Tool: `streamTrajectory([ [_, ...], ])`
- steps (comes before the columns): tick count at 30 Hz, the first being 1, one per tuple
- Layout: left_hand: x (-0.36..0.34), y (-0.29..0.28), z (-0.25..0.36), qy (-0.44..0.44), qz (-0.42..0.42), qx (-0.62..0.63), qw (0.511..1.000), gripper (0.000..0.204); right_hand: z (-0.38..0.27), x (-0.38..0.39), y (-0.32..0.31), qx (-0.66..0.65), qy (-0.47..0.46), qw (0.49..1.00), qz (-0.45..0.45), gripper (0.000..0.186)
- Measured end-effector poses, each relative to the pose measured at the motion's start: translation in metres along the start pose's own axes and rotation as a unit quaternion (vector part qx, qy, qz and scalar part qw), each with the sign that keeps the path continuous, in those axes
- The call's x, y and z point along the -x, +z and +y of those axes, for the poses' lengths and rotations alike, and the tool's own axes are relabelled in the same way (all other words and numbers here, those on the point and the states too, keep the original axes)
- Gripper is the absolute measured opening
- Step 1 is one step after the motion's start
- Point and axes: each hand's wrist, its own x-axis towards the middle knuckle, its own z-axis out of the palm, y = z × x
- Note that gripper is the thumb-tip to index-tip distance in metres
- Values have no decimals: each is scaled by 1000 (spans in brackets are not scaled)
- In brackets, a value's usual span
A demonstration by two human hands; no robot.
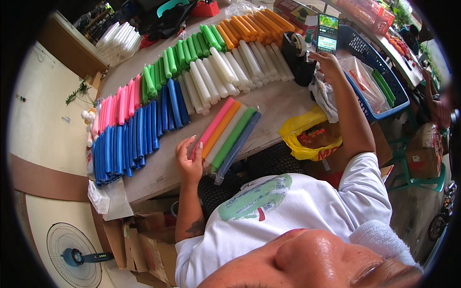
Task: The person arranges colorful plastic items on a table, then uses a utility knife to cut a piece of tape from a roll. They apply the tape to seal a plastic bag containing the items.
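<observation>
My left hand [189, 161] grips the left edge of a clear bag of candles [229, 139] in pink, orange, white, green and blue, lying at the table's near edge. My right hand [326, 65] reaches to the back right, fingers curled just below an upright phone [328, 33], beside a black tape dispenser [293, 62]; what they hold is unclear. Behind the bag, loose candles lie in colour rows: pink [122, 101], green [170, 61], orange [240, 29], white [216, 77] and blue [139, 129].
At right are a blue basket [398, 105] with packs, a yellow plastic bag [297, 144], a cloth [324, 93] and a green chair [437, 182] bearing a box. A co-worker's arm [430, 84] shows at far right. A fan [74, 254] and cardboard boxes [158, 254] are at lower left.
</observation>
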Motion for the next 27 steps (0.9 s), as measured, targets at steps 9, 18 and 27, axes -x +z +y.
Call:
streamTrajectory([
  [9, 1, 0, 5, 6, -3, 4, 1000, 24, 8, 16, -11, 10, 38, 998, -50, 28],
  [18, 1, 0, 3, 13, -5, 10, 1000, 25, 29, 36, -12, -38, 30, 997, -62, 30],
  [27, 1, 0, 7, -2, -8, 1, 1000, 24, 41, 34, -1, -66, -41, 997, 1, 33],
])
